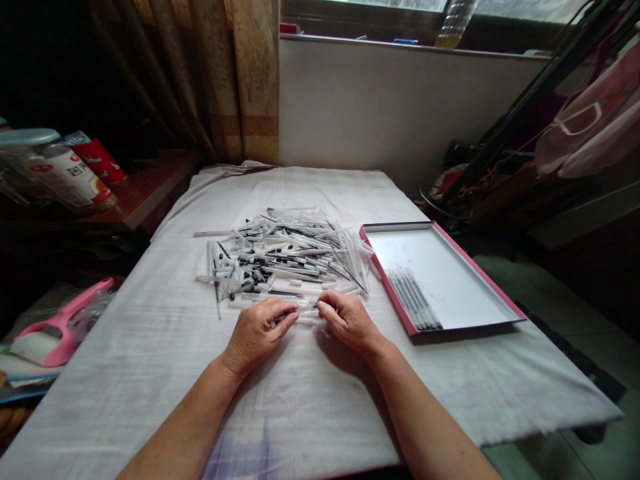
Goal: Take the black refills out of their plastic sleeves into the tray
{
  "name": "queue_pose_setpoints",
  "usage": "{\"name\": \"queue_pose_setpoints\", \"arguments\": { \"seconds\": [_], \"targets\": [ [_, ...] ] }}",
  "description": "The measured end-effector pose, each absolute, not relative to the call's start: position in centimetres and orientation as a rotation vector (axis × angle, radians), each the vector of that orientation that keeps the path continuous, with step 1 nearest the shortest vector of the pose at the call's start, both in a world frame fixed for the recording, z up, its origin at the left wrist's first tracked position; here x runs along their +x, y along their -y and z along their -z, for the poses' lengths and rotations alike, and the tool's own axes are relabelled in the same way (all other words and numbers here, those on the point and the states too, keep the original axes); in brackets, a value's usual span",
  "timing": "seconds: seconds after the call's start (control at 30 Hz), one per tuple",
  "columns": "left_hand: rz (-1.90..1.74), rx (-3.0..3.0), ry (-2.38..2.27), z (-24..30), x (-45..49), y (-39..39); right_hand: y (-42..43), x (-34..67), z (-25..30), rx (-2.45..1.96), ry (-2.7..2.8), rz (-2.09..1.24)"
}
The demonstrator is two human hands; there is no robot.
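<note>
In front of the pile, my left hand is closed in a pinch on a thin, clear pen barrel, which points to the right. Facing it, my right hand pinches a small dark pen part at the barrel's right end; the fingers mostly cover this piece. Just beyond both hands lies a loose heap of pen parts: clear barrels, dark refills and small black caps or plugs. To the right, a shallow pink-edged box lid with a white inside holds a row of clear pens with dark ends.
A pale cloth covers the table. At the left are a lidded jar on a red-brown cabinet and a pink-handled item. Beyond the table stand a curtain and a wall below a window sill. A dark slanted pole rises at the right.
</note>
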State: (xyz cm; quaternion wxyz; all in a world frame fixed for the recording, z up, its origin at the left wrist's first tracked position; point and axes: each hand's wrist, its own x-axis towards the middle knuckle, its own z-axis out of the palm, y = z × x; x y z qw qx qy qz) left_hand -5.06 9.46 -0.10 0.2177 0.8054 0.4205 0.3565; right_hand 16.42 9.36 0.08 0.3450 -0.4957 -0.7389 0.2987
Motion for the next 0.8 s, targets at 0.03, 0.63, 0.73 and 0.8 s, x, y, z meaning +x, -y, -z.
{"name": "queue_pose_setpoints", "arguments": {
  "seconds": [0.03, 0.63, 0.73, 0.8],
  "targets": [
    [-0.989, 2.228, -1.157, 0.04, -5.02, -9.45, -9.35, 16.36, -0.08, -1.291, 1.922, -0.766],
    [-1.000, 2.275, -1.160, 0.03, -5.20, -9.53, -9.14, 16.89, -0.15, -1.213, 1.997, -0.830],
    [-1.033, 2.319, -1.179, -0.03, -5.19, -9.46, -9.10, 16.56, -0.18, -1.213, 1.981, -0.848],
    [-1.051, 2.331, -1.185, -0.15, -5.30, -9.44, -9.13, 16.41, -0.21, -1.217, 1.948, -0.870]
  ]
}}
